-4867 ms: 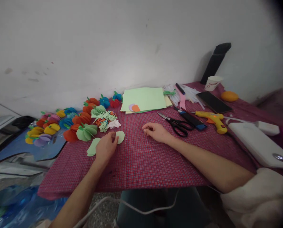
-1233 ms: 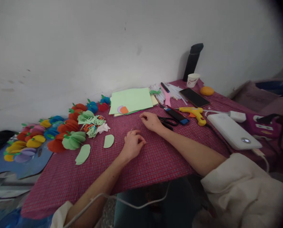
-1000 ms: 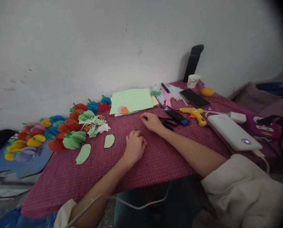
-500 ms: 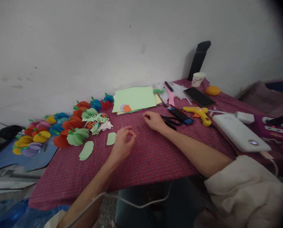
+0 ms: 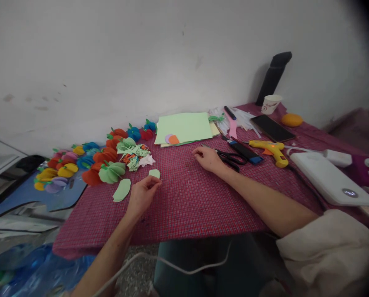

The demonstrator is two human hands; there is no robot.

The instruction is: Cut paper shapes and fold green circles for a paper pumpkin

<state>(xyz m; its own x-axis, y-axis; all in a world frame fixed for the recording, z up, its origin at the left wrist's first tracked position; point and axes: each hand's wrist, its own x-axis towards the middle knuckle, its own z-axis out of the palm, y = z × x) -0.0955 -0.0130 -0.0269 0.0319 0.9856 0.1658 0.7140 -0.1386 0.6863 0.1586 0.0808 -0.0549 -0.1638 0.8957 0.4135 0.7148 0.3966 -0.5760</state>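
My left hand [image 5: 142, 195] is over the left half of the cloth, thumb and forefinger pinched together; whether anything is between them I cannot make out. Just beyond its fingers lies a small light-green paper piece [image 5: 154, 173]. Left of the hand is a larger light-green paper cutout [image 5: 121, 190] with rounded ends. My right hand [image 5: 207, 159] rests low over the cloth with its fingers curled together, and what they might hold is hidden. Close to its right side lie black-handled scissors [image 5: 232, 158], partly covered by the hand.
Several colourful paper pumpkins [image 5: 112, 171] crowd the left, beside paper scraps [image 5: 135, 157]. Green sheets [image 5: 184, 127] lie at the back. Rightward are a cutter [image 5: 245, 152], a yellow glue gun [image 5: 271, 149], a phone [image 5: 273, 128], a paper cup [image 5: 271, 104] and a white power bank [image 5: 329, 177].
My left hand has drawn leftward across the cloth, closer to the green cutouts, its fingers pinching tighter. The right hand stays beside the scissors. The whole view has shifted slightly.
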